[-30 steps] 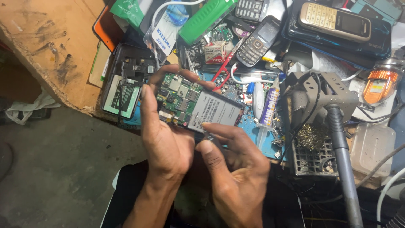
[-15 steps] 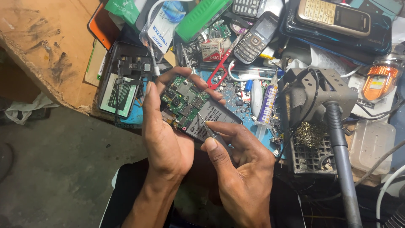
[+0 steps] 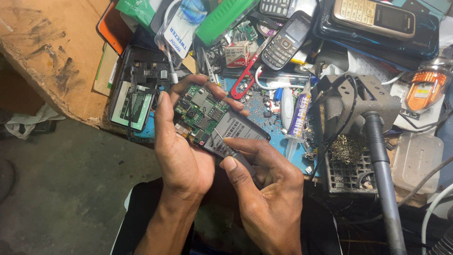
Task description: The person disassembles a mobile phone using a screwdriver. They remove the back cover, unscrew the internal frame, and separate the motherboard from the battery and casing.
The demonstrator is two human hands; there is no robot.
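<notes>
My left hand (image 3: 181, 151) grips an opened phone (image 3: 214, 123) with its green circuit board and white-labelled battery bared, fingers curled over its far edge. My right hand (image 3: 262, 189) holds a small grey-handled screwdriver (image 3: 236, 153), whose thin metal tip rests on the lower left part of the board beside the battery. Both hands hover over the front edge of a cluttered workbench.
Behind the hands lie another opened phone shell (image 3: 137, 89), red-handled scissors (image 3: 247, 78), a glue tube (image 3: 298, 115), several keypad phones (image 3: 285, 40) and a green case (image 3: 226, 19). A grey soldering stand (image 3: 363, 106) with a hose stands to the right. A wooden board (image 3: 52, 47) is at left.
The phone and both hands have shifted slightly; the screwdriver tip now sits on the board's lower part beside the battery.
</notes>
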